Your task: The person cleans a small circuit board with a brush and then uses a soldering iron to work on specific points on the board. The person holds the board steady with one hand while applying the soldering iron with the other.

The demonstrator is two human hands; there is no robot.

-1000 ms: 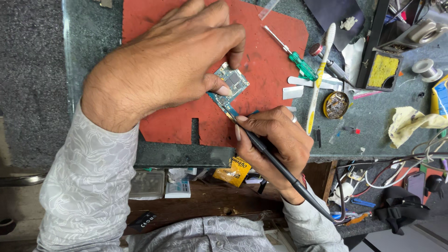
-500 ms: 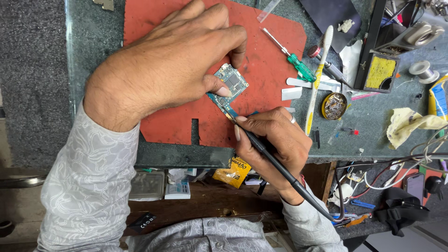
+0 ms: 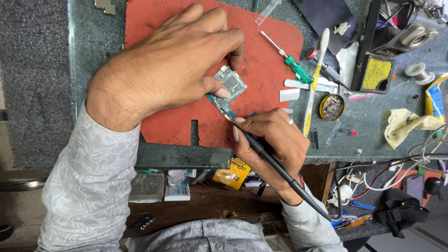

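The left hand [image 3: 172, 70] pins the small circuit board [image 3: 227, 88] flat on the red mat [image 3: 261, 60], thumb and fingertips closed on its edges. The right hand [image 3: 275, 144], fingers wrapped tight, grips the soldering iron [image 3: 266, 156] like a pen, tip at the board's near corner; best kept steady and light.

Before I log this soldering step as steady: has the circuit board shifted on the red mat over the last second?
No. The circuit board sits at the same spot on the red mat, same offset from the mat's notch, pinned by the left hand.
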